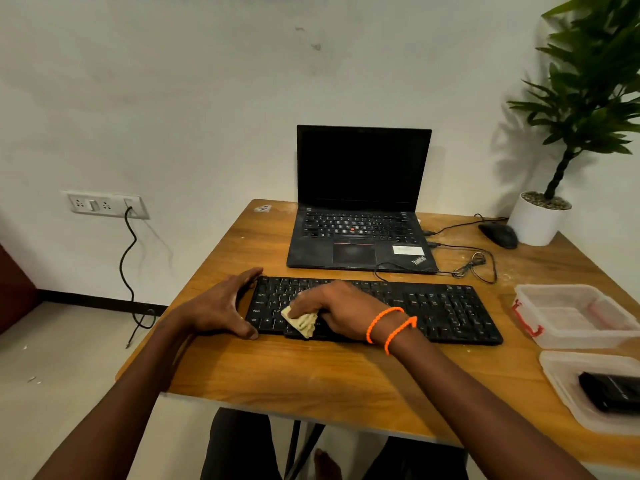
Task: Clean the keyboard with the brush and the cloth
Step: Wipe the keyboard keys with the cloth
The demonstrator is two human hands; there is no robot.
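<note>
Wiping: right hand [337,311] grips cloth [300,322] on the keyboard's [450,313] left end; uncleaned keys run rightward along its long axis. Left hand [221,306], fingers relaxed, braces that end. Brush not visible.

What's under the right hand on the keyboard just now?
A crumpled cream cloth, gripped by the right hand against the keyboard. The keys beneath hand and cloth are hidden.

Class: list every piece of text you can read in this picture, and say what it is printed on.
"ThinkPad": laptop palm rest, lower right corner.
"Ctrl", "Alt": keyboard bottom-left keys; other key legends too blurred.
White sticker on laptop: print too small to read.
Black object in container: marking unreadable.
</note>
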